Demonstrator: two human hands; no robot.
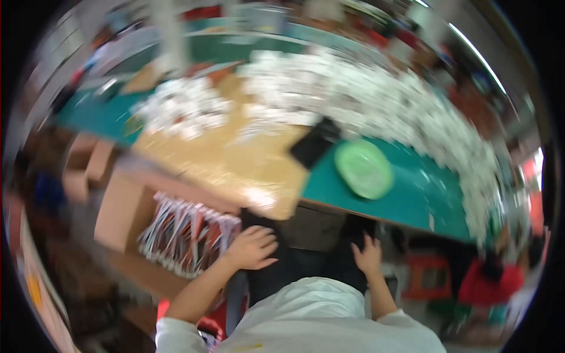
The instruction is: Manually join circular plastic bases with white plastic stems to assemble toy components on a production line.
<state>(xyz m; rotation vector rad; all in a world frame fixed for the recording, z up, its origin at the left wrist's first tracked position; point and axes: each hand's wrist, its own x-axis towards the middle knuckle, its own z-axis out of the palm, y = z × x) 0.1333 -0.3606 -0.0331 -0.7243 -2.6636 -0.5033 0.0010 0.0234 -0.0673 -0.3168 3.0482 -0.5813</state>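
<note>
My left hand (253, 247) rests on my dark-clad left thigh with its fingers spread, holding nothing. Beside it stands an open cardboard box (122, 213) packed with rows of thin, wrapped items (191, 235) in white, red and orange, too blurred to name. Over my right thigh, my right hand (368, 254) is empty too, its fingers apart. In front of me, a green round dish (364, 169) and a flat black object (315, 143) lie on the work table (412, 188).
White small pieces lie in a wide heap (353, 94) along the table's far and right side, with a smaller pile (182, 106) at left. A tan sheet (218, 165) covers the table's middle. A red stool (428, 276) and a person in red (488, 282) are at right.
</note>
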